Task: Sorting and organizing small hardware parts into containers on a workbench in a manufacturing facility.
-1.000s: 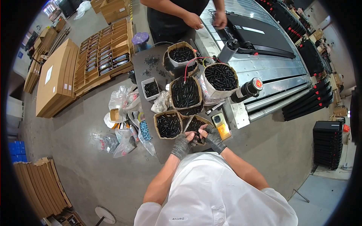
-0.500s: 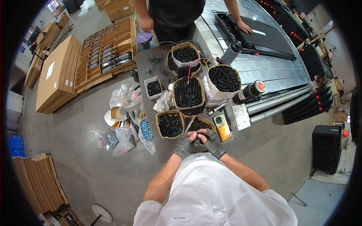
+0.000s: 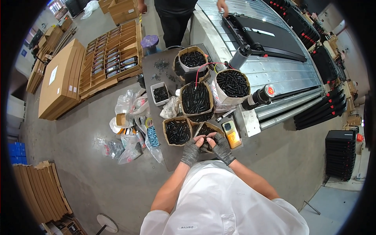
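My left hand (image 3: 191,151) and my right hand (image 3: 221,149), both in grey fingerless gloves, are close together over a small cardboard box (image 3: 212,128) of small dark parts. The thumbs and fingers of each are pinched; what they hold is too small to make out. Left of that box stands another cardboard box (image 3: 177,131) full of black screws or bolts. Beyond it is a larger box (image 3: 196,98) of black screw-like parts. A yellow-orange phone (image 3: 232,134) lies just right of my right hand.
Several more boxes of black parts stand farther back, with a white box (image 3: 159,94) of small rings at the left. Power screwdriver-like grey tools (image 3: 239,57) stand by the roller conveyor (image 3: 288,102), which bears a black panel (image 3: 270,37). Another person (image 3: 174,19) stands across the table.
My hands have come slightly apart over the box, still pinched. Across the table, the other person has shifted back and left, lifting a hand off the black panel.
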Demonstrator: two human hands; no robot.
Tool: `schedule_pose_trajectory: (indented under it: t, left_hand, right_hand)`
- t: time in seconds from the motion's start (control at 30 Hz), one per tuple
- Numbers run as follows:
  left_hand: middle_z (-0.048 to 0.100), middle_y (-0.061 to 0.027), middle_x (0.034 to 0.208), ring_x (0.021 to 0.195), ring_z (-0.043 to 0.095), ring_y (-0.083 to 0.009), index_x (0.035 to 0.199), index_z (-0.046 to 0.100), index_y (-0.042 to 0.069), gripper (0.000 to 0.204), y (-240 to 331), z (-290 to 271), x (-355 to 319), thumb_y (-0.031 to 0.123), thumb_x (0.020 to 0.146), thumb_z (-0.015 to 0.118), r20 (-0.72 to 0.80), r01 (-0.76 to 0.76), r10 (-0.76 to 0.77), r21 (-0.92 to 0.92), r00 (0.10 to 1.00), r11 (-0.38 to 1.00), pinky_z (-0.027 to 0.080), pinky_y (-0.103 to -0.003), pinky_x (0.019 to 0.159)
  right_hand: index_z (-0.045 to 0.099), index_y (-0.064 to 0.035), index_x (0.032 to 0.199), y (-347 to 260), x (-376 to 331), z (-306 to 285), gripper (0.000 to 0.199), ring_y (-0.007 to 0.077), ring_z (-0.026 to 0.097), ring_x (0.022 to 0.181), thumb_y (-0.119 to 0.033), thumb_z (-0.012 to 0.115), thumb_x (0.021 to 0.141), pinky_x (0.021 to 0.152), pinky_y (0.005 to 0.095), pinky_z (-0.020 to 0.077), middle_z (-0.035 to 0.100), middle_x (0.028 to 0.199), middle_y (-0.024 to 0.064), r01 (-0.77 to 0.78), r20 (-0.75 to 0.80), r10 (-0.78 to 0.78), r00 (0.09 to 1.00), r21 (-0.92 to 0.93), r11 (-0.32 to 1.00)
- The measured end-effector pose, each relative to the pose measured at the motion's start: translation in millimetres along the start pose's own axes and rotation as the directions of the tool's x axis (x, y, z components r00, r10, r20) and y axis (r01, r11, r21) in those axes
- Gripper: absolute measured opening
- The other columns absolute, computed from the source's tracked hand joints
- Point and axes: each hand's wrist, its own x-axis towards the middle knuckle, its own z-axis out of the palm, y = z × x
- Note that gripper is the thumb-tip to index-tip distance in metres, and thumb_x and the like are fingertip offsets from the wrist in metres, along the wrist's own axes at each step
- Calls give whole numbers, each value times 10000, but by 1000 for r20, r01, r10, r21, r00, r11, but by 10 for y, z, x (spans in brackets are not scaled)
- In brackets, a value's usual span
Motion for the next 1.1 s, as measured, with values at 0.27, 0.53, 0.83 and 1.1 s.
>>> schedule_pose_trajectory:
  t: [0.27,0.53,0.83,1.1]
  left_hand:
    - [636,-87,1062,960,580,-150,1230,549,5,431,300,183,-100,167,846,658,141,-214,165,503,976,837,462,-286,865]
    - [637,-131,1046,963,611,-206,1183,568,-5,393,376,199,-56,129,825,659,257,-295,155,714,954,635,483,-299,835]
    - [669,-144,900,823,643,-242,1016,653,7,247,506,329,11,147,814,665,214,-305,273,884,938,354,499,-316,751]
    - [580,-103,1118,1026,547,-275,957,663,55,170,472,488,99,142,812,655,267,-460,544,850,796,255,425,-374,892]
  right_hand:
    - [587,-31,1003,18,39,-156,189,225,608,861,-175,577,881,781,321,474,630,906,100,110,59,-101,993,-189,976]
    - [592,-28,981,-93,97,-263,192,298,611,861,-161,607,844,760,353,476,612,909,132,204,224,-146,964,-262,943]
    - [621,-33,1029,-137,124,-237,277,163,602,814,-272,619,889,744,300,484,638,889,31,-260,95,242,966,340,904]
    - [540,-68,1142,-123,199,-115,287,95,540,934,-285,533,954,832,242,456,547,1037,-2,-520,460,268,846,824,225]
